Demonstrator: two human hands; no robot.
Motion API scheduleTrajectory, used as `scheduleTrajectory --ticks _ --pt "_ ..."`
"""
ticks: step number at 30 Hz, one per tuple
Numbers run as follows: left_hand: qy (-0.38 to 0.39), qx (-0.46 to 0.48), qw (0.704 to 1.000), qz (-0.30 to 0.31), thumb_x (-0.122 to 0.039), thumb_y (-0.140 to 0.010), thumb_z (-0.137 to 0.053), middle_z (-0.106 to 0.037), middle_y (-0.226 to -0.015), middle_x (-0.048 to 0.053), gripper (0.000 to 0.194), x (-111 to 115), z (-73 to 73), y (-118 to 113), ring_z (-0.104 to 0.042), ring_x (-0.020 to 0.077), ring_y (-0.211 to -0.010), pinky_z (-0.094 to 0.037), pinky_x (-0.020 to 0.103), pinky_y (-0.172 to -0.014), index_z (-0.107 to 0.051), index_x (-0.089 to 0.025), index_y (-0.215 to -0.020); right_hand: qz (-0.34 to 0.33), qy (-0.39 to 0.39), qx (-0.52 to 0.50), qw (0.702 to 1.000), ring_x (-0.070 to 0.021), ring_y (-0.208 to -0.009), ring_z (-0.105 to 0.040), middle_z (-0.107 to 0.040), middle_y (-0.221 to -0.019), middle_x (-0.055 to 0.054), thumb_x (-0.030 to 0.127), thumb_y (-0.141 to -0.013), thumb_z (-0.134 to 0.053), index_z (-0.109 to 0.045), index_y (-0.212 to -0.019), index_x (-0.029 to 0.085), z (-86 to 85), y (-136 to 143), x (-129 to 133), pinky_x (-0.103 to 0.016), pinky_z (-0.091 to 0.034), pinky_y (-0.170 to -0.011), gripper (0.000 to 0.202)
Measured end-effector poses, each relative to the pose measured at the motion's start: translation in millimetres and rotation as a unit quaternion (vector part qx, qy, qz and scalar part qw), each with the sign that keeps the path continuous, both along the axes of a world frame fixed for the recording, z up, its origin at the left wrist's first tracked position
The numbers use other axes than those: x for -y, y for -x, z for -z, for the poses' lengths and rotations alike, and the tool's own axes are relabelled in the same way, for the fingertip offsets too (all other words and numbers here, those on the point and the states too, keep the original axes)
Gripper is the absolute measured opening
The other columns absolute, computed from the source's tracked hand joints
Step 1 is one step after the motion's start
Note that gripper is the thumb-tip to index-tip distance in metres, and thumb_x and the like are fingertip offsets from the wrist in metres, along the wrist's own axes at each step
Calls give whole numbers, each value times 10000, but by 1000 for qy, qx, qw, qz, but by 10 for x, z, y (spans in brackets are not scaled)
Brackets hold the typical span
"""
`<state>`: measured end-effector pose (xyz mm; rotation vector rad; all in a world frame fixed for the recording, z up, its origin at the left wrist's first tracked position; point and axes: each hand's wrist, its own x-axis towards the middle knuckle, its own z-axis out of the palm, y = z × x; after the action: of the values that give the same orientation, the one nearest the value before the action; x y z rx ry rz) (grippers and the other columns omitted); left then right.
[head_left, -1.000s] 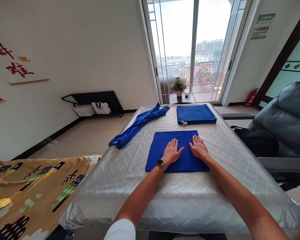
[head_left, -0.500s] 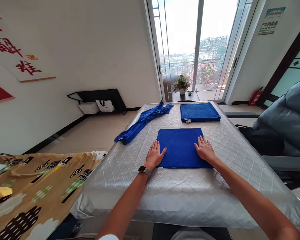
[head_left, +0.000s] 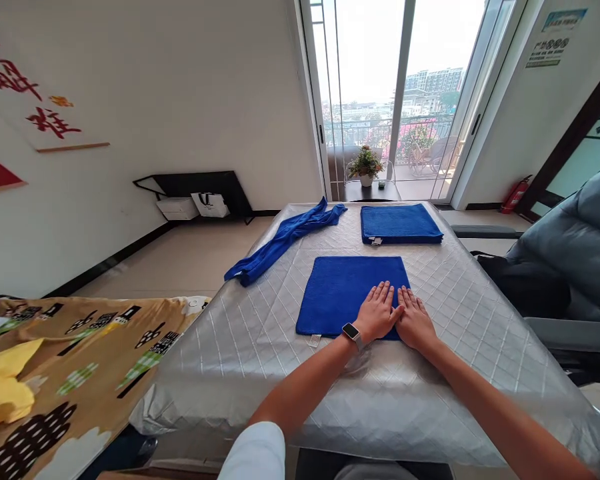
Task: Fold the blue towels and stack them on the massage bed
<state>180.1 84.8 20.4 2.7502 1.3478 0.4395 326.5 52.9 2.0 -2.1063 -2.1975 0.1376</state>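
A blue towel (head_left: 340,293), folded into a flat rectangle, lies on the silver quilted table cover (head_left: 260,387). Palm down on its right part rests my left hand (head_left: 377,312), fingers stretched out, a watch on the wrist. My right hand (head_left: 415,319) lies flat right beside it over the towel's right edge, the two thumbs touching or overlapping. A small white tag (head_left: 314,341) sticks out at the towel's front left. Farther back is a stack of folded blue towels (head_left: 401,224). A crumpled blue towel (head_left: 287,241) stretches along the table's left edge.
A tan patterned cloth (head_left: 100,360) with a yellow cloth (head_left: 5,387) on it is at the left. A grey armchair (head_left: 575,247) stands close on the right. Behind the table are a potted plant (head_left: 365,167) and a sliding glass door. A red fire extinguisher (head_left: 517,195) stands by the wall.
My left hand has moved right across the towel, from its left edge to beside my right hand. My right hand has shifted slightly toward me. The view has tilted a little.
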Motion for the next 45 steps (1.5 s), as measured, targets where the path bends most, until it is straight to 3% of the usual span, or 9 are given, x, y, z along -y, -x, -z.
scheduleTrajectory --ticks 3,10,16,19,22,25,31,37,45 --pt "12 -5 1000 1 -600 -1064 -150 -312 -1668 141 761 76 41 59 -219 240 -1574 -222 430 -1288 -355 -99 -1599 -2 -4 0 1000 -245 -1591 -121 -152 -1709 -127 440 -1035 -210 -218 -1639 43 -1 -1 10 -425 -124 -1283 723" --pt "39 -52 997 -44 -619 -1061 -224 -243 -1687 131 758 410 -27 955 -189 249 -1579 -207 454 -1295 -304 -112 -1620 5 -13 5 1000 -247 -1589 -137 -153 -1710 -126 512 -1043 -203 -217 -1640 44 -13 20 15 -421 -118 -1284 759" --pt "7 -45 999 -21 -430 -1097 -323 -415 -1630 77 512 789 -98 1474 -360 233 -1521 -337 464 -1239 -439 -250 -1562 5 -39 -9 999 -273 -1586 -150 -212 -1702 -131 478 -1039 -278 -283 -1625 63 -113 33 70 -471 -112 -1286 717" --pt "-15 -4 1000 -22 -328 -1084 -408 -611 -1453 69 383 896 -174 1510 -555 218 -1352 -446 409 -1151 -620 -261 -1395 -79 -90 -45 992 -286 -1507 -350 -403 -1628 -115 409 -1036 -359 -509 -1518 167 -250 -45 187 -463 -259 -1248 560" --pt "-18 25 999 -38 -297 -1056 -495 -712 -1213 61 268 898 -255 1452 -645 221 -1135 -524 397 -1014 -709 -245 -1208 -209 -85 -114 968 -233 -1192 -627 -649 -1349 -87 407 -1047 -429 -710 -1240 265 -345 -164 352 -368 -495 -1049 369" --pt "-17 13 999 -30 -271 -1039 -539 -718 -1081 52 189 850 -331 1381 -649 222 -1008 -531 397 -915 -714 -223 -1093 -279 -83 -137 947 -206 -989 -670 -708 -1140 -65 387 -1052 -489 -732 -1107 265 -332 -246 492 -347 -560 -881 277" --pt "-67 -78 994 25 -176 -1046 -492 -693 -999 59 170 832 -344 1353 -638 223 -911 -507 383 -827 -659 -185 -1012 -306 -153 -106 934 -193 -906 -666 -714 -1014 -51 283 -1061 -499 -715 -1030 223 -255 -247 585 -338 -551 -818 226" --pt "-154 -90 980 88 -101 -1039 -459 -687 -1132 89 206 830 -211 1446 -649 221 -977 -490 383 -882 -605 -159 -1171 -314 -176 -75 930 -183 -859 -650 -696 -961 -48 221 -1048 -514 -685 -990 202 -301 -219 620 -311 -525 -782 182" --pt "-74 -33 993 84 -318 -1069 -490 -681 -1057 57 185 786 -271 1400 -624 217 -948 -469 375 -849 -605 -189 -1134 -317 -191 -57 927 -188 -855 -639 -687 -954 -57 200 -1030 -527 -681 -999 200 -303 -196 628 -320 -505 -787 157"
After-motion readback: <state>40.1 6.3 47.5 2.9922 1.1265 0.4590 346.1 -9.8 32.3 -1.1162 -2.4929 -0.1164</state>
